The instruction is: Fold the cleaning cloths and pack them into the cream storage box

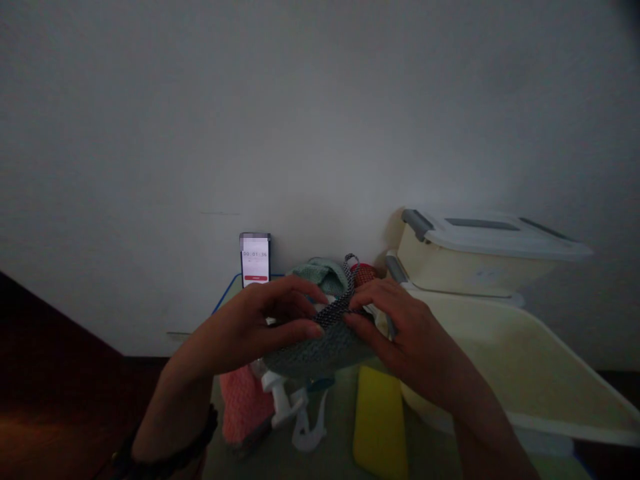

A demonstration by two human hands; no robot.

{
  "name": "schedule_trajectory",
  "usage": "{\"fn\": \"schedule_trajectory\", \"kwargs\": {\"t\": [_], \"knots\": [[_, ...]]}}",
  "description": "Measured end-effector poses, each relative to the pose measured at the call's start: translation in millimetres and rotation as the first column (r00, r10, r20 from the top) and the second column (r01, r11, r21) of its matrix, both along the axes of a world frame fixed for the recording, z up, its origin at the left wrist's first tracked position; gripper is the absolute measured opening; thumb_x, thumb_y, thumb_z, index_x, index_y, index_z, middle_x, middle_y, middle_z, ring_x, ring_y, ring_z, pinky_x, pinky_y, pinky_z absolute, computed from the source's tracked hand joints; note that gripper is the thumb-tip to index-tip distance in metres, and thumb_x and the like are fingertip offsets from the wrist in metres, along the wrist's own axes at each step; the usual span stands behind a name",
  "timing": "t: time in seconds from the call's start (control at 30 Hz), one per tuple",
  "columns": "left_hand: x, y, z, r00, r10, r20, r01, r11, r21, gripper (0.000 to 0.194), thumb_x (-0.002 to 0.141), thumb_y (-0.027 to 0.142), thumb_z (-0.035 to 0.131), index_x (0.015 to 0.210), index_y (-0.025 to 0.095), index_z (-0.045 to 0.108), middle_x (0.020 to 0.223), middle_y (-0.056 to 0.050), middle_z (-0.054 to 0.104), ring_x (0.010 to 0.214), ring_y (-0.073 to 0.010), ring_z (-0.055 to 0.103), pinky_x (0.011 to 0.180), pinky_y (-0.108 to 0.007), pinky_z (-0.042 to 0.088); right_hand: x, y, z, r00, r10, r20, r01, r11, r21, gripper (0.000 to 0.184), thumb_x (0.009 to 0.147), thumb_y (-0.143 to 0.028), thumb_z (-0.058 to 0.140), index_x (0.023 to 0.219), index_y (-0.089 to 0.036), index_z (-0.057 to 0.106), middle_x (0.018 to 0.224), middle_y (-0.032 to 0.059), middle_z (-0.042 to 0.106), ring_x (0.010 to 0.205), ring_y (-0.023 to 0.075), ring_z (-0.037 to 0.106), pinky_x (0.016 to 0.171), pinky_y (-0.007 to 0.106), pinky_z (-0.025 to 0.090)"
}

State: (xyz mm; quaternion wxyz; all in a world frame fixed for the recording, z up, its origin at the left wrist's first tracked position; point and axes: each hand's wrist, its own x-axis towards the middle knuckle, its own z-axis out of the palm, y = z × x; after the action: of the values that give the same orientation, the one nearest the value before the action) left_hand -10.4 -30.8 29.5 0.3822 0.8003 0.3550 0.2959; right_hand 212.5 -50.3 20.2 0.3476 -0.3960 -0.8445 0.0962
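Note:
Above the table's middle, both hands hold a grey-green knitted-looking cloth (320,357) with a black-and-white woven band (334,311) along its top. My left hand (257,325) is closed on the band's left side, thumb in front and fingers behind. From the right, my right hand (407,327) pinches the band between thumb and fingertips. The band's upper end rises as a small loop. Behind it, a paler green textured cloth (320,272) shows; whether the two are joined, I cannot tell.
A phone (256,259) with a running timer stands against the wall. On the green table (335,460) are a pink cloth (244,403), white plastic pieces (283,400), a white hook (309,430) and a yellow sponge-like block (380,423). Cream bins (465,267) stack at right, beside a red container (367,275).

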Motion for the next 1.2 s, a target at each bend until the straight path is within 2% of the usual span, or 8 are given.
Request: {"fn": "schedule_trajectory", "kwargs": {"t": [0.27, 0.43, 0.6, 0.7, 0.8, 0.87, 0.97, 1.2], "knots": [[13, -1, 2.4, 0.993, 0.073, -0.089, -0.070, 0.997, 0.031, 0.014, 0.084, 0.029, 0.058, 0.083, 0.017, 0.066, 0.074, 0.001, 0.070, 0.068, -0.0116, 0.063, 0.060, -0.019, 0.047, -2, 0, -1.1, 0.998, 0.030, -0.053, -0.029, 0.999, 0.017, 0.006, 0.086, -0.018, 0.058, 0.091, -0.020, 0.057, 0.091, 0.0015, 0.064, 0.092, 0.0149, 0.057, 0.082, 0.028, 0.045], [11, -2, 1.9, 0.987, 0.154, -0.040, -0.153, 0.987, 0.044, 0.015, 0.081, 0.031, 0.061, 0.081, 0.017, 0.067, 0.068, 0.002, 0.068, 0.063, -0.0101, 0.059, 0.055, -0.018, 0.044, -1, -2, -1.8, 0.996, 0.006, -0.094, -0.006, 1.000, 0.008, 0.012, 0.082, -0.017, 0.063, 0.089, -0.022, 0.054, 0.090, 0.0004, 0.064, 0.090, 0.0143, 0.059, 0.078, 0.025, 0.047], [11, -1, 0.0, 0.985, 0.173, 0.019, -0.173, 0.985, 0.024, 0.013, 0.080, 0.029, 0.062, 0.079, 0.017, 0.067, 0.067, 0.003, 0.067, 0.062, -0.0084, 0.059, 0.055, -0.015, 0.044, 1, 0, -1.4, 0.993, 0.034, -0.112, -0.022, 0.994, 0.104, 0.009, 0.081, -0.018, 0.064, 0.086, -0.021, 0.057, 0.103, 0.0035, 0.065, 0.103, 0.0153, 0.059, 0.087, 0.026, 0.048], [12, 0, -0.9, 0.984, 0.163, 0.065, -0.163, 0.987, -0.011, 0.012, 0.079, 0.028, 0.064, 0.084, 0.018, 0.067, 0.070, 0.003, 0.069, 0.065, -0.0088, 0.061, 0.057, -0.015, 0.046, 1, 1, -2.1, 0.997, 0.042, -0.065, -0.033, 0.990, 0.139, 0.013, 0.083, -0.018, 0.062, 0.096, -0.021, 0.063, 0.111, 0.0048, 0.063, 0.109, 0.0148, 0.058, 0.091, 0.026, 0.047], [12, -1, -0.2, 0.982, 0.156, 0.105, -0.150, 0.987, -0.062, 0.023, 0.078, 0.025, 0.065, 0.100, 0.018, 0.066, 0.076, 0.001, 0.072, 0.069, -0.0101, 0.065, 0.061, -0.017, 0.049, 1, 2, -3.1, 0.999, 0.017, -0.029, -0.012, 0.990, 0.143, 0.020, 0.084, -0.018, 0.061, 0.104, -0.021, 0.064, 0.113, 0.0060, 0.061, 0.111, 0.0147, 0.057, 0.092, 0.026, 0.047], [13, -1, 0.6, 0.980, 0.159, 0.118, -0.149, 0.985, -0.085, 0.029, 0.077, 0.023, 0.065, 0.105, 0.018, 0.065, 0.076, 0.001, 0.074, 0.069, -0.0100, 0.066, 0.060, -0.016, 0.050, 0, 2, -3.7, 0.999, -0.008, -0.031, 0.013, 0.990, 0.143, 0.015, 0.083, -0.020, 0.063, 0.098, -0.019, 0.064, 0.112, 0.0068, 0.062, 0.110, 0.0154, 0.057, 0.092, 0.027, 0.047], [13, 0, 0.8, 0.977, 0.168, 0.128, -0.154, 0.982, -0.114, 0.029, 0.075, 0.021, 0.067, 0.104, 0.018, 0.067, 0.077, 0.002, 0.075, 0.070, -0.0097, 0.067, 0.062, -0.016, 0.050, -1, 2, -4.2, 0.998, -0.022, -0.051, 0.028, 0.990, 0.138, 0.005, 0.081, -0.020, 0.065, 0.085, -0.018, 0.062, 0.108, 0.0070, 0.064, 0.109, 0.0159, 0.058, 0.090, 0.026, 0.048], [11, 4, -0.3, 0.982, 0.163, 0.094, -0.143, 0.970, -0.196, 0.011, 0.075, 0.022, 0.067, 0.082, 0.019, 0.075, 0.074, 0.002, 0.075, 0.067, -0.0090, 0.064, 0.059, -0.015, 0.047, -1, 1, -3.6, 0.997, -0.010, -0.076, 0.019, 0.993, 0.115, 0.001, 0.085, -0.019, 0.060, 0.086, -0.019, 0.060, 0.107, 0.0058, 0.063, 0.110, 0.0147, 0.058, 0.090, 0.024, 0.047]]}}
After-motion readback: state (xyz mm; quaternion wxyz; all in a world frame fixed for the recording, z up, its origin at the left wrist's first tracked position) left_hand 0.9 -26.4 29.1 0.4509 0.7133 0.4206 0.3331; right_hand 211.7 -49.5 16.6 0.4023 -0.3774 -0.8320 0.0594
